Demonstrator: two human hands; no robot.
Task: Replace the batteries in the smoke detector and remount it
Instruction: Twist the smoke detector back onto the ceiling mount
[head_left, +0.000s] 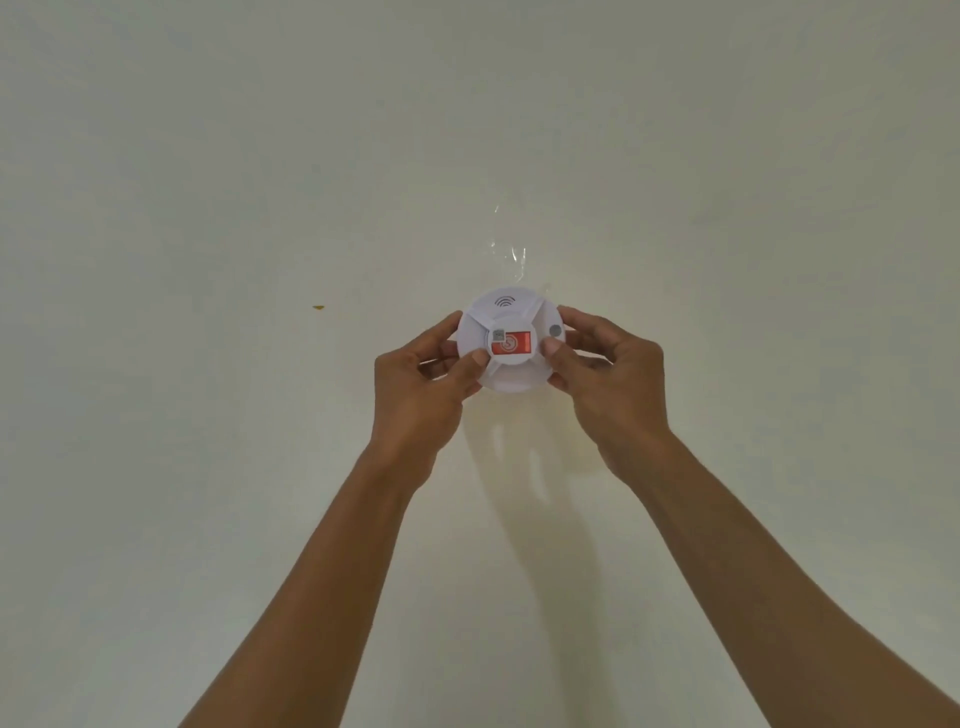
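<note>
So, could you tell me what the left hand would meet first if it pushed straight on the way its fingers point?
The left hand already grips the round white plastic smoke detector; beyond it, probably the right hand.

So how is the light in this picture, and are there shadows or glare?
Head view: soft, dim, even light; faint shadows of the hands fall on the wall below the smoke detector; a small glare on clear tape above it; left hand and right hand look sharp; wide-angle bending towards the edges.
</note>
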